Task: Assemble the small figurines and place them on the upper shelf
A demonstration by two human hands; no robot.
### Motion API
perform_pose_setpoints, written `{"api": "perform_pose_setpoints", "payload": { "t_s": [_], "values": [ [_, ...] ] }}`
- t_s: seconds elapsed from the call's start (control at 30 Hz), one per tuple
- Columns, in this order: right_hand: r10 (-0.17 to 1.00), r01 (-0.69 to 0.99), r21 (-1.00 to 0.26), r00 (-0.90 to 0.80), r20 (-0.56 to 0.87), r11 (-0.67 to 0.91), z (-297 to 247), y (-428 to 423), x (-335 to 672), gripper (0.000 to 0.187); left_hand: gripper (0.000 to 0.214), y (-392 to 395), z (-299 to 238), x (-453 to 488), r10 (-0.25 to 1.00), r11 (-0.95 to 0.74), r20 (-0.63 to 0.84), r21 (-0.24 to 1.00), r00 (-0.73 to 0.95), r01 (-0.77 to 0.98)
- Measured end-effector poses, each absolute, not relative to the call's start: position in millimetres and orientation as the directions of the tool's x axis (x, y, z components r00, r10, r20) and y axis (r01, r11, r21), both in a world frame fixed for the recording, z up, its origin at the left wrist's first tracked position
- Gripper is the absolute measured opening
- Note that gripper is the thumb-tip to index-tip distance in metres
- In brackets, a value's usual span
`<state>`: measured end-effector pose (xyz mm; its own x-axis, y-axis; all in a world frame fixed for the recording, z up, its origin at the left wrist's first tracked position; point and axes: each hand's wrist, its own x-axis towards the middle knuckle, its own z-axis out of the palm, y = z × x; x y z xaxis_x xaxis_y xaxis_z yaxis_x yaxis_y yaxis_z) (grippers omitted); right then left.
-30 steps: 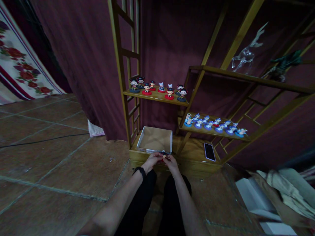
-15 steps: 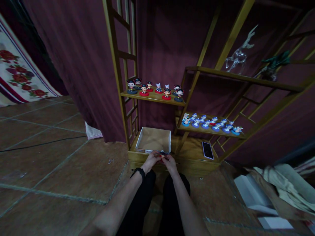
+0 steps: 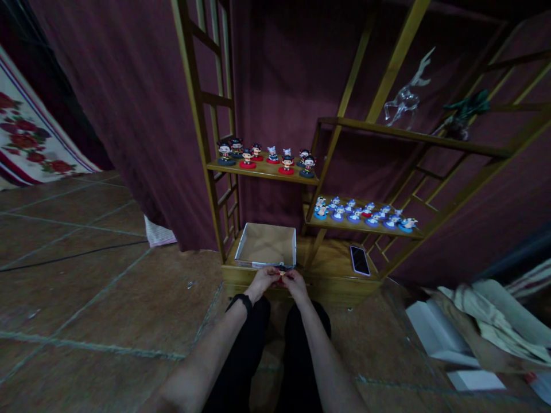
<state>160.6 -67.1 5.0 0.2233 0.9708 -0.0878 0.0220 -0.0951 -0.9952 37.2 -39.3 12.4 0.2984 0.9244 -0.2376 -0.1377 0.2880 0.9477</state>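
My left hand point(image 3: 264, 280) and my right hand point(image 3: 294, 282) meet over my knees, fingers pinched on a small figurine point(image 3: 282, 273) with a red and dark part showing between them. A black band sits on my left wrist. Just beyond the hands an open cardboard box point(image 3: 267, 245) rests on the bottom board of a wooden shelf unit point(image 3: 327, 275). Several small figurines on red and dark bases point(image 3: 263, 156) stand on the left shelf. Several blue-based figurines point(image 3: 359, 214) line the lower right shelf.
A phone point(image 3: 358, 260) lies face up on the bottom board to the right of the box. A glass deer point(image 3: 406, 97) stands on the upper right shelf. White boxes and crumpled paper point(image 3: 465, 327) lie on the tiled floor at right. A dark red curtain hangs behind.
The view has drifted slightly up and right, so the shelf and hands sit a little further left. My hands stay together on the small figurine.
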Motion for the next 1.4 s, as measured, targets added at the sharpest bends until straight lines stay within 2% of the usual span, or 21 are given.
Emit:
{"api": "perform_pose_setpoints", "payload": {
  "t_s": [0.63, 0.87, 1.07, 1.23, 1.4],
  "values": [
    [0.970, 0.004, -0.995, 0.225, -0.093, -0.097, -10, -61, 162, 0.016, 0.025, -36, 6, 36, 0.907, 0.327, -0.278, 0.938, 0.316, -0.113],
    [0.971, -0.083, -0.991, 0.208, -0.117, -0.102, -6, -61, 165, 0.024, 0.029, -37, 7, 35, 0.904, 0.334, -0.265, 0.928, 0.336, -0.166],
    [0.972, -0.287, -0.954, 0.188, -0.142, -0.084, -2, -65, 167, 0.023, 0.032, -37, 7, 37, 0.919, 0.289, -0.210, 0.935, 0.333, -0.208],
    [0.968, -0.337, -0.932, 0.157, -0.194, -0.132, 4, -67, 167, 0.022, 0.038, -38, 7, 39, 0.949, 0.238, -0.181, 0.948, 0.256, -0.209],
    [0.952, -0.374, -0.906, 0.145, -0.270, -0.200, 14, -68, 167, 0.022, 0.035, -37, 5, 41, 0.963, 0.204, -0.160, 0.959, 0.218, -0.198]
  ]
}}
